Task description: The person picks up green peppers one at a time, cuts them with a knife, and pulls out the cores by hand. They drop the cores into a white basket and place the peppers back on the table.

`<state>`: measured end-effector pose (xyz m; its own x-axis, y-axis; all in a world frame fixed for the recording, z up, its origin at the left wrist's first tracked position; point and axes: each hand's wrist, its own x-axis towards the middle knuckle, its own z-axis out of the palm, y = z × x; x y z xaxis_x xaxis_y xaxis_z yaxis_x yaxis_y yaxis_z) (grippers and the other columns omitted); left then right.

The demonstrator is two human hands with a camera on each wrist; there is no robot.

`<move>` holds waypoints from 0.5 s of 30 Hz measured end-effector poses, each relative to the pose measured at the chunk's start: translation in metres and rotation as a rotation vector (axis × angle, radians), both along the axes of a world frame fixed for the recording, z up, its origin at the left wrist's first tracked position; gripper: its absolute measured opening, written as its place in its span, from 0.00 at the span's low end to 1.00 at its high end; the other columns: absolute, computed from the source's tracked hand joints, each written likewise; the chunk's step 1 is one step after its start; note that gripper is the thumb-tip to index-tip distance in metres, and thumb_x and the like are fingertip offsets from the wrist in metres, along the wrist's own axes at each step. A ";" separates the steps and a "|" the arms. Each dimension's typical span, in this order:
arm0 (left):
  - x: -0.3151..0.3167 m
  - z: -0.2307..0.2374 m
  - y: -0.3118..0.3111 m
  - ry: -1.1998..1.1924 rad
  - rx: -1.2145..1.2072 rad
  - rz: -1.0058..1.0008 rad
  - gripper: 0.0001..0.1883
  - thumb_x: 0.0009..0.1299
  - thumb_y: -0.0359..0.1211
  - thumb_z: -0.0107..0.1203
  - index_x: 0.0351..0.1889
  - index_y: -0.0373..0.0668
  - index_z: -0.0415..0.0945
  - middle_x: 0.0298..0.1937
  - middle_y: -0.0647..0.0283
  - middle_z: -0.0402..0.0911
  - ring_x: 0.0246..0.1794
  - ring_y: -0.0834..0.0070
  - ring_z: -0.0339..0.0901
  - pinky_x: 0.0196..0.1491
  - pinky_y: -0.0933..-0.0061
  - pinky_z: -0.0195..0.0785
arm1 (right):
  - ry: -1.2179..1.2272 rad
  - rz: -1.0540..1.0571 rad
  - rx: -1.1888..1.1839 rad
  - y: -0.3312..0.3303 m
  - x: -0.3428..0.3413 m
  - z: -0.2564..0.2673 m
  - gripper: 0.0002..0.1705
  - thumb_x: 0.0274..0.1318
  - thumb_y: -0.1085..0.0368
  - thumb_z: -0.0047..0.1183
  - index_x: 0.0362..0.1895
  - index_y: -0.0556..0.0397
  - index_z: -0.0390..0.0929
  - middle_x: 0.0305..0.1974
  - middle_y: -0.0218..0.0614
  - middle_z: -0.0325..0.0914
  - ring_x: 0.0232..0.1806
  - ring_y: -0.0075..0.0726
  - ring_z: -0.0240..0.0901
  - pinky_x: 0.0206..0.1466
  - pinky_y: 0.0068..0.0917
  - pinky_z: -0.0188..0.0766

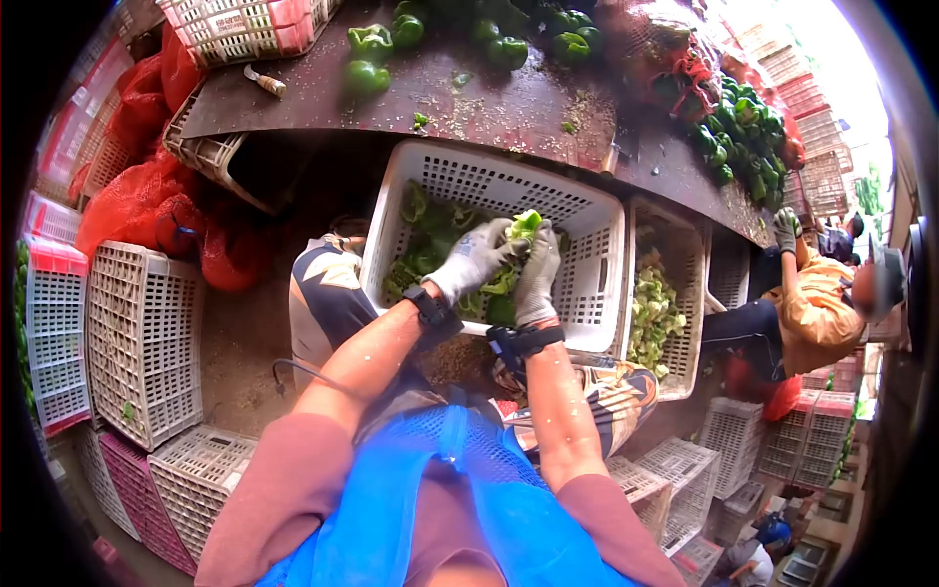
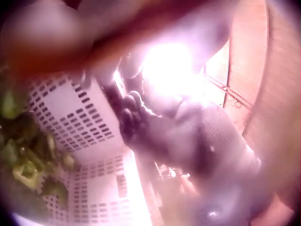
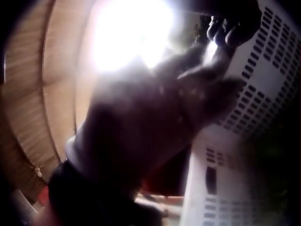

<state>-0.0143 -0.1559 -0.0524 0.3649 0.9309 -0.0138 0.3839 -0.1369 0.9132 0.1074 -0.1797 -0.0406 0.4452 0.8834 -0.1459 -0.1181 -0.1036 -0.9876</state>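
Note:
In the head view, both gloved hands meet over a white plastic crate (image 1: 587, 328). Between them is a pale green bell pepper piece (image 1: 525, 225). My left hand (image 1: 476, 259), coming from the left, grips it with curled fingers. My right hand (image 1: 537, 279) holds it from the other side, fingers pointing up. Green bell peppers (image 1: 416, 249) and cut pieces lie in the crate below. Glare washes out the wrist views: the left glove (image 2: 188, 136) and the right glove (image 3: 141, 117) show beside the perforated crate wall, while the pepper piece is hard to make out.
A dark table (image 1: 469, 98) ahead carries whole green peppers (image 1: 367, 78) and a wood-handled knife (image 1: 265, 82). To the right stands a crate of pale trimmings (image 1: 653, 313); beyond it sits another person (image 1: 817, 308). Stacked crates (image 1: 147, 338) and red net sacks (image 1: 147, 210) are on the left.

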 end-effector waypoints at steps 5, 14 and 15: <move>-0.007 0.000 0.005 -0.533 -0.306 -0.066 0.27 0.70 0.54 0.56 0.53 0.42 0.71 0.35 0.68 0.75 0.31 0.83 0.71 0.34 0.78 0.66 | -0.486 0.108 0.012 -0.003 -0.003 0.006 0.23 0.70 0.46 0.41 0.45 0.51 0.76 0.34 0.34 0.79 0.37 0.31 0.75 0.42 0.29 0.72; -0.022 0.042 -0.011 -0.374 -0.152 -0.259 0.20 0.72 0.44 0.56 0.51 0.39 0.69 0.37 0.59 0.78 0.37 0.74 0.75 0.41 0.68 0.69 | -0.282 0.463 0.019 -0.003 0.020 0.051 0.17 0.69 0.52 0.43 0.36 0.52 0.74 0.32 0.28 0.73 0.32 0.29 0.71 0.36 0.27 0.69; -0.022 0.045 -0.012 -0.371 -0.156 -0.260 0.20 0.72 0.44 0.56 0.51 0.39 0.69 0.37 0.59 0.78 0.37 0.74 0.75 0.41 0.68 0.69 | -0.279 0.462 0.017 -0.006 0.020 0.050 0.17 0.69 0.52 0.43 0.36 0.52 0.74 0.32 0.28 0.73 0.32 0.29 0.71 0.36 0.27 0.69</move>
